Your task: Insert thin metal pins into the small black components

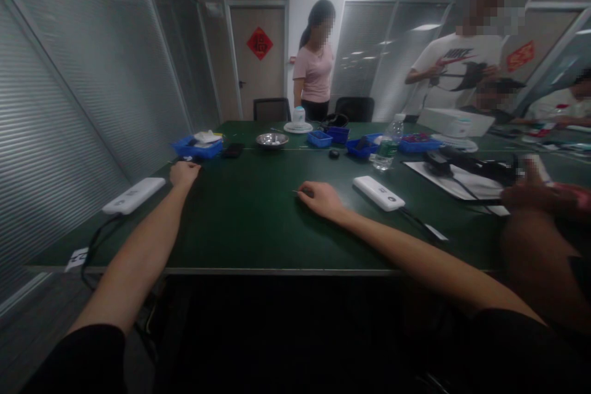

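My right hand rests low over the green table, its thumb and fingers pinched together. A short, thin, pale tip sticks out to the left of those fingers; its kind is too small to tell. Further left, my left hand is closed with the fingers curled, just in front of a blue tray. Whatever that hand may hold is hidden. White power bank-like devices lie by my arms, one left of my left forearm, the other right of my right hand.
A metal bowl, a dark flat object, a blue bin and a water bottle stand across the table. A black-corded device lies on a white board at right. Beside it is another person's hand. Other people stand behind.
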Available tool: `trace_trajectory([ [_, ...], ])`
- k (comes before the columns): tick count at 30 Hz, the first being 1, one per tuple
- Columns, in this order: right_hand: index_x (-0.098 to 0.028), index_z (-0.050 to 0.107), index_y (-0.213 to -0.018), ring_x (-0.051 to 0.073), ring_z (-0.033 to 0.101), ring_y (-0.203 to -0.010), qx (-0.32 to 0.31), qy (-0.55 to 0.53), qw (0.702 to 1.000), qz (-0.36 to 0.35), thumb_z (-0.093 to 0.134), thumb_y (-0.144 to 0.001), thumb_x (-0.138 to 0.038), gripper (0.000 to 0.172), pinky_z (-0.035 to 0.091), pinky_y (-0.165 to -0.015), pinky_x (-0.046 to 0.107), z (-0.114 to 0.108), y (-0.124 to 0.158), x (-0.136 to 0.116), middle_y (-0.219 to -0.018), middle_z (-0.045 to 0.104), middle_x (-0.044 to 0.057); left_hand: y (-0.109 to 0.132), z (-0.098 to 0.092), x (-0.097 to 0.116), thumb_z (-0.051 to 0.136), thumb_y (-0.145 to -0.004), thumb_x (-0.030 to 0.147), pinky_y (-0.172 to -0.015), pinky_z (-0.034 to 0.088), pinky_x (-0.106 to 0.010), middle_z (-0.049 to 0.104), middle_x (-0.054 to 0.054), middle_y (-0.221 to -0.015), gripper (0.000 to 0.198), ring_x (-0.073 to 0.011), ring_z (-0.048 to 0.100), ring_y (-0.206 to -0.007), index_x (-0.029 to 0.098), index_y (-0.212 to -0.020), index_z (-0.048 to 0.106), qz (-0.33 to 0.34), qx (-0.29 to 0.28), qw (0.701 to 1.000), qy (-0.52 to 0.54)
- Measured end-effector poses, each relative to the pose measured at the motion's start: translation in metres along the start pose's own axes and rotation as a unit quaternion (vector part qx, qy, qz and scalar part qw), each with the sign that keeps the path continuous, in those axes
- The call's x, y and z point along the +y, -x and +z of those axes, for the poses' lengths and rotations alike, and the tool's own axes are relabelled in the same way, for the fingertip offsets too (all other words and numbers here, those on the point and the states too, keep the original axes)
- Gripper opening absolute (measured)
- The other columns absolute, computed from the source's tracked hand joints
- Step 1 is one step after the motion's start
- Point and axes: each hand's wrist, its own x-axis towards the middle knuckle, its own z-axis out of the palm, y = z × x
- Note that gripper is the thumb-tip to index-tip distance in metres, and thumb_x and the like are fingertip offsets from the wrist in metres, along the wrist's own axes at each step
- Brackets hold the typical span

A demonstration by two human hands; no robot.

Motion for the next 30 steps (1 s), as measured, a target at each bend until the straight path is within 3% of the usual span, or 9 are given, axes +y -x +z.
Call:
trace_trajectory([
  [5, -0.026, 0.073, -0.116, 0.021, 0.069, -0.095, -0.004, -0.003, 1.000, 0.001, 0.057, -0.102, -0.044, 0.028, 0.048, -0.073, 0.027, -0.002, 0.001, -0.002, -0.111, 0.076, 0.005, -0.001, 0.001, 0.001, 0.070, -0.086, 0.040, -0.101, 0.053, -0.050, 0.072, -0.019, -0.125, 0.035, -0.0397, 0.065, -0.117, 0.019, -0.112, 0.080, -0.028, 0.004, 1.000, 0.012],
  [19, -0.026, 0.073, -0.115, 0.021, 0.069, -0.093, 0.000, 0.003, 1.000, -0.005, 0.058, -0.101, -0.043, 0.027, 0.048, -0.073, 0.029, -0.002, 0.001, -0.002, -0.110, 0.076, 0.005, 0.006, -0.001, 0.007, 0.072, -0.088, 0.040, -0.099, 0.054, -0.050, 0.072, -0.018, -0.124, 0.034, -0.0400, 0.065, -0.119, 0.020, -0.113, 0.080, -0.028, 0.004, 1.000, 0.000],
  [30, -0.026, 0.073, -0.116, 0.021, 0.069, -0.095, -0.009, 0.002, 1.000, -0.002, 0.057, -0.102, -0.042, 0.027, 0.049, -0.076, 0.028, -0.004, 0.002, -0.003, -0.111, 0.076, 0.005, 0.010, -0.004, -0.001, 0.068, -0.092, 0.040, -0.100, 0.053, -0.046, 0.073, -0.018, -0.124, 0.038, -0.0374, 0.066, -0.118, 0.021, -0.122, 0.079, 0.024, 0.009, 0.999, -0.042],
])
